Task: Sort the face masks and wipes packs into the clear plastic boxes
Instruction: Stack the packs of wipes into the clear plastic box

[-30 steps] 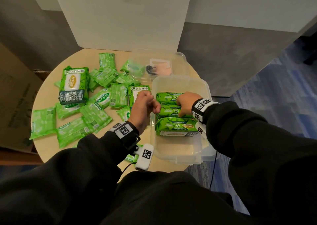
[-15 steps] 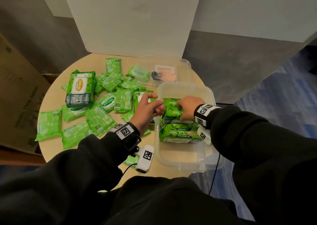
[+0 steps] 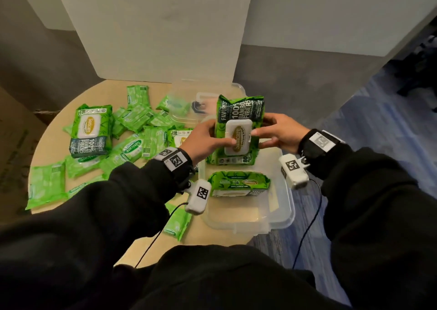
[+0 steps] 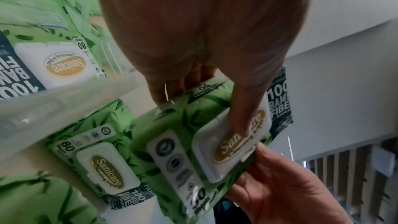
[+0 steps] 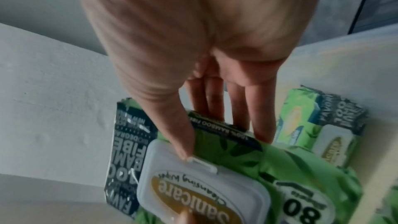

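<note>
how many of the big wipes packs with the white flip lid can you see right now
4: one held in both hands, one standing in the near clear box, one on the table's left, one partly hidden behind the left hand.

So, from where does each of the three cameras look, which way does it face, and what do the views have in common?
Head: on the person's head, facing forward and down at the table and clear box; both sleeves and hands show.
Left wrist: along the left hand toward the held wipes pack; the right hand's fingers also show.
Right wrist: along the right hand at the same pack.
Shared: all three show this pack.
</note>
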`<state>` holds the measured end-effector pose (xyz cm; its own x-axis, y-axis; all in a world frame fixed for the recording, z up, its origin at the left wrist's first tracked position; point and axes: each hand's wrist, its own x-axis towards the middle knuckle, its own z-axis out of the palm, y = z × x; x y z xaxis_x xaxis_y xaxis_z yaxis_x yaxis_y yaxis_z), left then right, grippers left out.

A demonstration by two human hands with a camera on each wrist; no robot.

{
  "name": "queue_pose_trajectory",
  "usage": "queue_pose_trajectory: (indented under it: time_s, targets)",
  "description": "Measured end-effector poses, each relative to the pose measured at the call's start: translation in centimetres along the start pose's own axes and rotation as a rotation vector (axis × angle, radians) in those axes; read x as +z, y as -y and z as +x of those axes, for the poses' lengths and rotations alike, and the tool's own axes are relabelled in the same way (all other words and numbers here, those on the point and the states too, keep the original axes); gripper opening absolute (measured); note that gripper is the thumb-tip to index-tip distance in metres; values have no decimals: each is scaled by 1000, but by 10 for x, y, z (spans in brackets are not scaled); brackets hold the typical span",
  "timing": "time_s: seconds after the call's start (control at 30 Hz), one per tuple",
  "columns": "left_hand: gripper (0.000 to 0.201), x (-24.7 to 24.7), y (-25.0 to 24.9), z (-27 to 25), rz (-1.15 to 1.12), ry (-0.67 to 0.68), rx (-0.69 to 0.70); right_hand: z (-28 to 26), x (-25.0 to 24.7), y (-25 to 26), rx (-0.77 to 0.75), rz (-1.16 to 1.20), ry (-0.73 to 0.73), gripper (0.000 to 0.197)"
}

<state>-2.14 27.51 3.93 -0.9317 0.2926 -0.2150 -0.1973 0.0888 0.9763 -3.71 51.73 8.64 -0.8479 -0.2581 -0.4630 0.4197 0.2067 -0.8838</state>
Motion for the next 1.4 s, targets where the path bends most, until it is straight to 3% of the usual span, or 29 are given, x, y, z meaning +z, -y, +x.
queue_pose_trajectory:
  time_s: [0.1,0.23,0.4,0.73,0.9,1.0,1.07,1.13,1.27,1.33,1.4]
  targets:
    - [67,4,-4,7,205,-18,1,2,5,-19,4,104,-97,45]
    - [57,18,-14,17,675,-51,79,1,0,-23,-14,159,-414,53]
    - [55,46,-11,29,1005,57,68,-5,-4,-27,-14,-197,-525,56]
    - [44,49,0,38,1211,135,-22,-12,8,-35,-35,-341,-366,36]
    - [38,56,8,36,1331,156,12,-5,11,-40,90,-196,-363,52]
    - [52,64,12,38,1371,171,19,-3,10,-43,204,-74,-344,60]
    - [60,62,10,38,1349,157,14,-4,10,-45,207,-55,-348,61]
    - [50,56,5,38,1327,153,25,-5,8,-47,190,-68,-351,55]
    - [17,46,2,22,1301,328,-2,-10,14,-51,232,-103,-265,21]
    - [11,50,6,9,1325,465,-39,-13,26,-52,322,-174,-136,19]
    - [19,55,10,-3,1426,576,-67,-13,42,-54,441,-309,49,24]
